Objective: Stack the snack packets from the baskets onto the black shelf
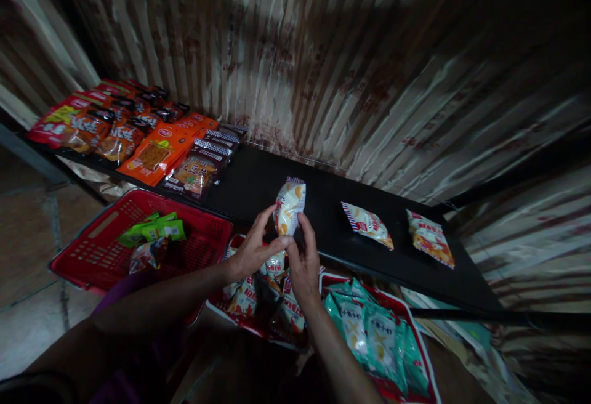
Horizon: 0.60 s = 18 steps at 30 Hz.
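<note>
Between my two hands is a white snack bag (290, 204) with a striped edge, held upright above the near side of the black shelf (258, 176). My left hand (253, 249) presses its left side with the fingers. My right hand (303, 262) grips it from the right and below, the thumbs close together at its bottom. Two similar bags lie apart on the shelf to the right, one white snack bag (368, 225) and, farther right, another (430, 238). Under my hands, a red basket (263, 333) holds several more such bags, partly hidden by my arms.
At the shelf's left lie rows of packs: orange packs (157, 153), brown packs (196, 167) and red ones (48, 124). A red basket (207, 222) at left holds green packs (154, 230). Another basket (427, 364) at right holds teal bags (373, 330). Corrugated sheeting (295, 53) stands behind.
</note>
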{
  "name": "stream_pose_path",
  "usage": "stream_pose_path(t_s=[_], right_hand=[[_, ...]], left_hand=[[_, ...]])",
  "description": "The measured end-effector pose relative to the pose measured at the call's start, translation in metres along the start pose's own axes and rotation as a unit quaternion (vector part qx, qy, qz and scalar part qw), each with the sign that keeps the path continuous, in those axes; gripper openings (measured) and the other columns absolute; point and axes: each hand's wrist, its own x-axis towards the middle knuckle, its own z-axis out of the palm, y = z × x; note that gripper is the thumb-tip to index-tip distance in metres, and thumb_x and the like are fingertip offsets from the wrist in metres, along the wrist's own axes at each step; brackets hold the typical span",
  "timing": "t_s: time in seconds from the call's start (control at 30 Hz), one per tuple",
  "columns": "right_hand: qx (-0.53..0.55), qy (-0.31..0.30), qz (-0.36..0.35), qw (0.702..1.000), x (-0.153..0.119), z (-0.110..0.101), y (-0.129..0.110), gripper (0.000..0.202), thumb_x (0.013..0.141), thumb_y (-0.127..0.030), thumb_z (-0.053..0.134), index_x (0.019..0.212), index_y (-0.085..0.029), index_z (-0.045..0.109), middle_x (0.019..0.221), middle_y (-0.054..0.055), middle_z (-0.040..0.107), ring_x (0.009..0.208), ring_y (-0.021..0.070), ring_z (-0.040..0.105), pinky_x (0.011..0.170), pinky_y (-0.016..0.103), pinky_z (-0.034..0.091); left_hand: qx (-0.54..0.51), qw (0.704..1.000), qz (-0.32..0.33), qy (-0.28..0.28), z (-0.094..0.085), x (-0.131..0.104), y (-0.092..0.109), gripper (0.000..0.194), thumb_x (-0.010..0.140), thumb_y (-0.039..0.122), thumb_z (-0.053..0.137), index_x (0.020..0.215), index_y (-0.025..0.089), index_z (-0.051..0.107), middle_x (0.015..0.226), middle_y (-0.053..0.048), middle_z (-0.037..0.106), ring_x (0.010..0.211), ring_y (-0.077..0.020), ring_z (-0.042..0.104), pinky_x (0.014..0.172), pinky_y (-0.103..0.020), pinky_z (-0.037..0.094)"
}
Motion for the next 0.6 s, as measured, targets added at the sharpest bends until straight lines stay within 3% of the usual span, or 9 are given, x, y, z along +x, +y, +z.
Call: stream_pose_path(t_s=[0.1, 0.2, 0.37, 0.47, 0.6], right_hand=[[-0.026, -0.01, -0.035, 0.999, -0.003, -0.002, -0.004, 0.041, 0.085, -0.035, 0.055, 0.125, -0.029, 0.055, 0.137, 0.004, 0.05, 0.126, 0.0214, 0.046, 0.107, 0.041, 0.033], [-0.011, 0.0, -0.02, 1.0, -0.002, -0.004, -0.004, 0.043, 0.086, -0.036, 0.053, 0.129, -0.028, 0.051, 0.13, 0.007, 0.056, 0.114, 0.0208, 0.055, 0.098, 0.039, 0.042], [0.002, 0.109, 0.01, 0.994, 0.013, -0.013, 0.007, 0.046, 0.082, -0.041, 0.059, 0.124, -0.025, 0.054, 0.116, 0.007, 0.064, 0.102, 0.0175, 0.06, 0.092, 0.035, 0.045], [0.061, 0.137, 0.082, 0.985, 0.025, -0.019, 0.012, 0.046, 0.076, -0.047, 0.064, 0.117, -0.024, 0.059, 0.113, 0.005, 0.066, 0.102, 0.0164, 0.061, 0.09, 0.032, 0.045], [0.193, 0.09, 0.191, 0.958, 0.034, -0.024, 0.01, 0.039, 0.069, -0.056, 0.068, 0.091, -0.023, 0.068, 0.092, 0.002, 0.072, 0.085, 0.0165, 0.066, 0.075, 0.029, 0.051]], left_hand=[[-0.073, 0.997, -0.028, 0.007, 0.0, 0.001, 0.002, 0.077, 0.076, 0.034, 0.069, 0.141, 0.019, 0.029, 0.141, -0.013, 0.043, 0.128, -0.0268, 0.043, 0.105, -0.038, 0.036], [-0.18, 0.981, -0.073, 0.026, 0.001, 0.004, 0.003, 0.067, 0.073, 0.029, 0.071, 0.132, 0.019, 0.041, 0.128, -0.01, 0.056, 0.117, -0.0247, 0.053, 0.099, -0.036, 0.04], [-0.341, 0.92, -0.189, 0.036, -0.001, 0.003, 0.002, 0.055, 0.068, 0.021, 0.071, 0.119, 0.021, 0.052, 0.112, -0.007, 0.065, 0.103, -0.0235, 0.061, 0.09, -0.037, 0.046], [-0.37, 0.899, -0.234, -0.003, -0.003, 0.0, -0.002, 0.056, 0.065, 0.019, 0.071, 0.119, 0.023, 0.054, 0.109, -0.007, 0.066, 0.099, -0.0241, 0.063, 0.085, -0.039, 0.048], [-0.379, 0.884, -0.265, -0.062, -0.005, -0.005, -0.009, 0.052, 0.065, 0.018, 0.071, 0.115, 0.023, 0.058, 0.105, -0.008, 0.067, 0.097, -0.0254, 0.063, 0.084, -0.04, 0.048]])
